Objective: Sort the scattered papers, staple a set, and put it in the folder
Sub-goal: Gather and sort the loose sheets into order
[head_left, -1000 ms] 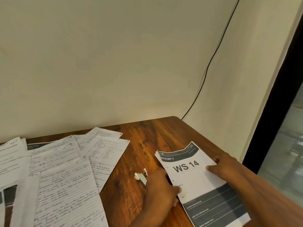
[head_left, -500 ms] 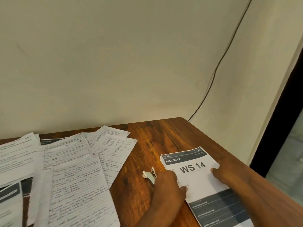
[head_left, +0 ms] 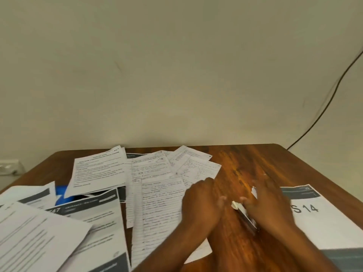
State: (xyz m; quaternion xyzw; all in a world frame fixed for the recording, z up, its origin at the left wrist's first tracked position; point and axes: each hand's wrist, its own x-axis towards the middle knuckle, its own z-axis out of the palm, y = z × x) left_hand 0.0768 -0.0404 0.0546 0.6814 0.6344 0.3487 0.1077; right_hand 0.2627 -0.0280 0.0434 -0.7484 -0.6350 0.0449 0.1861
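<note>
Your right hand (head_left: 269,208) gripped the stapler (head_left: 244,214) mid-bench; your left hand (head_left: 202,203), flat and empty, steadied handwritten sheets (head_left: 161,201).

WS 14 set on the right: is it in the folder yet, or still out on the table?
Out. The WS 14 set lies flat on the bare wooden table, cover up, beside the right hand.

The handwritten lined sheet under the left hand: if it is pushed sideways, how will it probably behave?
The handwritten lined sheet looks thin, so it would probably buckle rather than slide stiffly. It overlaps other loose papers, so it may drag them. The left hand resting on it should pin it.
</note>
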